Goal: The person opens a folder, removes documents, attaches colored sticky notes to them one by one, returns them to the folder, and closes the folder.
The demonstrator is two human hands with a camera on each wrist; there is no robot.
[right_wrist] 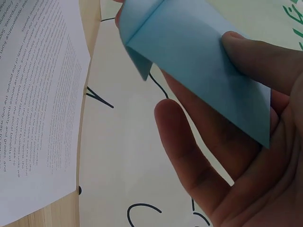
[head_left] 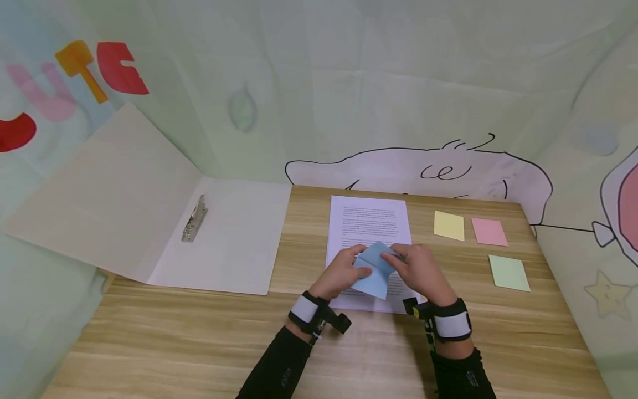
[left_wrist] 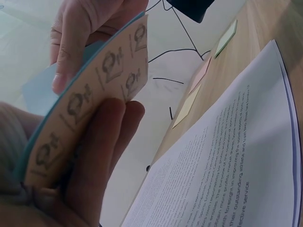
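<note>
Over the printed sheets, my left hand grips a blue sticky note pad, its thumb on the blue face. The pad's peach backing, printed with repeated marks, shows in the left wrist view, with fingers curled beneath it. My right hand pinches a light blue sticky note between thumb and fingers. That note bends up from the pad along a crease in the right wrist view. Part of the pad is hidden behind the left fingers.
A yellow note pad, a pink one and a green one lie at the right on the wooden table. An opened white folder with a metal clip lies at the left, its cover leaning on the backdrop.
</note>
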